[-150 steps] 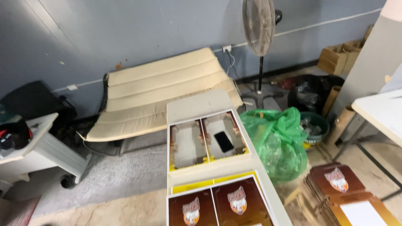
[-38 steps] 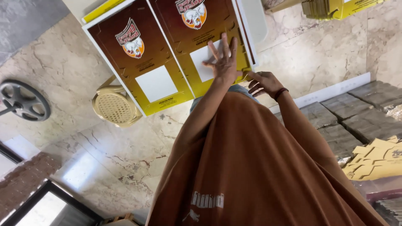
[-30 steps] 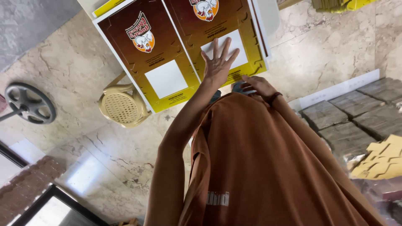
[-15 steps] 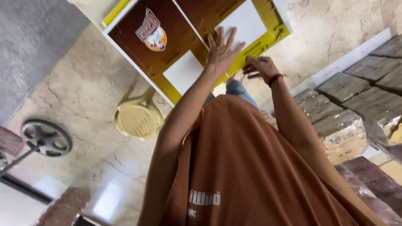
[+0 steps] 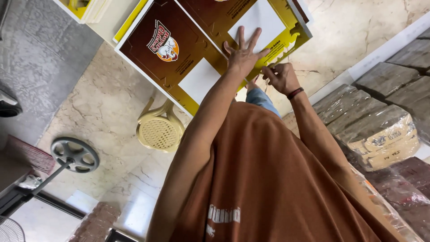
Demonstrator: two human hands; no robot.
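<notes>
Left hand (image 5: 242, 54) spread flat, fingers wide, pressing the brown and yellow printed cardboard sheet (image 5: 179, 49) with white panels on the white table (image 5: 107, 31), right hand (image 5: 281, 77) pinching the sheet's yellow scalloped near edge, cream plastic stool (image 5: 160, 130) below, bare marble floor (image 5: 103, 116) left, wrapped bundles (image 5: 380, 130) crowding right.

Bare marble floor (image 5: 103, 112) lies open left of the printed sheets (image 5: 179, 49). A plastic stool (image 5: 160, 130) stands below them. Wrapped bundles (image 5: 380, 130) crowd the right side.
</notes>
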